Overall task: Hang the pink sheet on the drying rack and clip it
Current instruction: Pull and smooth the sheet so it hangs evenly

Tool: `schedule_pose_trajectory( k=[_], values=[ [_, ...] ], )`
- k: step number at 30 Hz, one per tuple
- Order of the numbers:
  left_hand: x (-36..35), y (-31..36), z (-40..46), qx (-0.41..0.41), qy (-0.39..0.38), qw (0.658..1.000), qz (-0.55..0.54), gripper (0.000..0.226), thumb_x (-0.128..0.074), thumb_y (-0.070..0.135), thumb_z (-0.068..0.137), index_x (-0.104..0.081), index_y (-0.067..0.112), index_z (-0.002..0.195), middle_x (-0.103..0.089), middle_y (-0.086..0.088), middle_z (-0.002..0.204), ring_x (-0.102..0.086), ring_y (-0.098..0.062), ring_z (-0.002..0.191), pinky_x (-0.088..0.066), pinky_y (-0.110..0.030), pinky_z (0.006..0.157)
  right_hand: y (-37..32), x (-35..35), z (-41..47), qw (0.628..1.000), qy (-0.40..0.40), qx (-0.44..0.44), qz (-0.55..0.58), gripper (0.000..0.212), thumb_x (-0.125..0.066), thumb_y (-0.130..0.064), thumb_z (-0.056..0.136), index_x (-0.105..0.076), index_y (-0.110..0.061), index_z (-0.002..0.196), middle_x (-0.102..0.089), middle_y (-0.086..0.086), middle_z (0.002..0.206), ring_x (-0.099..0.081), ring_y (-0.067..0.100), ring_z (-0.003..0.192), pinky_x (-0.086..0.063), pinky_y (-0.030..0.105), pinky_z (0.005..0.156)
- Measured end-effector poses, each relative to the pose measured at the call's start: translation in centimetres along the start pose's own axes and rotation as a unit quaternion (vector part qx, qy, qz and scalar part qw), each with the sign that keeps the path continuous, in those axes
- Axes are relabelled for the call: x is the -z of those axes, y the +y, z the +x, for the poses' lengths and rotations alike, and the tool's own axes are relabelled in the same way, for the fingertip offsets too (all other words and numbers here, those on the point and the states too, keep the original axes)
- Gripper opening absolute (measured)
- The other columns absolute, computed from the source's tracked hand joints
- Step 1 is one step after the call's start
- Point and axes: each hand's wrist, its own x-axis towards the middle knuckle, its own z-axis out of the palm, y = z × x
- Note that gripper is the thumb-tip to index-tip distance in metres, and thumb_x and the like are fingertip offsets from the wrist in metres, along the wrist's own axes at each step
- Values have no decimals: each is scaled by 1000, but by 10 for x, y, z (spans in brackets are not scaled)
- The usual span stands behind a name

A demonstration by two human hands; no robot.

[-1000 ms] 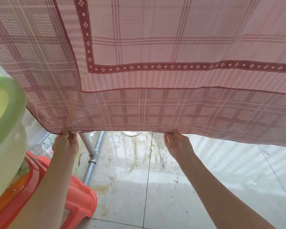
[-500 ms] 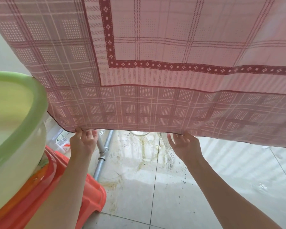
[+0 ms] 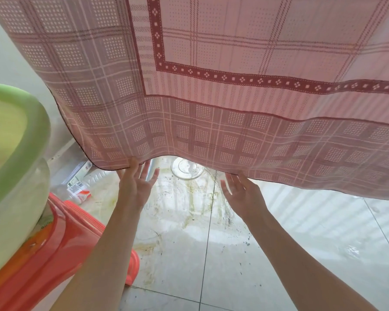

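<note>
The pink checked cotton sheet with a dark red patterned border [image 3: 211, 90] hangs overhead, its lower hem running left to right just above both hands. The left hand [image 3: 136, 182] is spread wide, fingertips touching the hem near its corner. The right hand [image 3: 240, 189] is also spread, just beneath the hem, contact unclear. The rack is hidden.
</note>
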Motion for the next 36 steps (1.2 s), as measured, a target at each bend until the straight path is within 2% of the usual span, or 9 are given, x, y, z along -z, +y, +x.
schedule_pose_trajectory(
  k=[3,8,11,13,21,25,27,30,36],
  values=[
    [0,-1,8,-29,44,999,-13,47,-50,12,93,-37,24,137,-56,8,123,-57,-9,103,-34,-49,105,-1,0,1,1000,10,5,26,9,-52,-6,92,-60,-7,88,-64,6,91,-62,17,90,-49,32,74],
    [8,10,17,-47,24,998,20,25,-37,9,98,-42,16,122,-33,0,150,-35,-15,136,-31,-31,111,0,-3,3,998,2,-2,60,13,-49,-1,92,-58,-4,83,-60,6,82,-59,18,78,-49,32,76],
    [11,13,16,-28,36,999,28,41,-38,14,99,-34,14,140,-37,-5,148,-36,-22,135,-45,-9,72,3,-5,2,998,-13,-7,60,14,-46,-2,94,-57,-5,85,-59,6,84,-58,18,82,-49,31,78],
    [11,14,18,-33,44,998,10,43,-38,12,99,-33,12,141,-41,-2,144,-39,-20,134,-43,-6,72,4,-6,1,998,-14,-12,67,15,-45,-2,94,-57,-4,86,-59,6,85,-58,18,81,-48,30,77],
    [7,12,7,-51,57,997,30,36,-40,6,97,-41,7,133,-48,-6,139,-50,-16,121,-38,-30,105,-2,-5,-6,999,35,-6,-2,8,-52,0,90,-58,-3,86,-61,9,90,-61,19,85,-50,30,76],
    [8,11,-24,9,137,984,112,16,-41,8,96,-52,12,107,-56,-10,124,-46,-24,127,-40,-32,102,-1,4,-26,982,77,-46,-164,12,-52,-13,93,-55,-3,99,-61,10,103,-57,25,102,-45,40,94],
    [5,10,-49,58,201,954,213,9,-46,11,95,-54,10,91,-58,-6,94,-51,-28,119,-44,-35,92,-5,4,-46,955,91,-89,-268,26,-51,-19,94,-50,-5,116,-57,9,114,-52,27,112,-40,43,101],
    [-17,15,-89,120,217,886,391,31,-53,15,92,-52,3,120,-54,-5,86,-54,-25,94,-44,-35,77,-26,-12,-86,879,73,-113,-458,46,-52,-28,94,-41,-10,134,-51,10,131,-47,26,121,-35,43,103],
    [-110,69,-167,20,-20,618,785,51,-51,20,92,-35,7,138,-42,-15,140,-37,-28,131,-30,-39,107,-110,-90,-163,611,-57,-56,-787,68,-48,-40,93,-15,-17,148,-22,5,155,-24,20,141,-21,32,113]
  ],
)
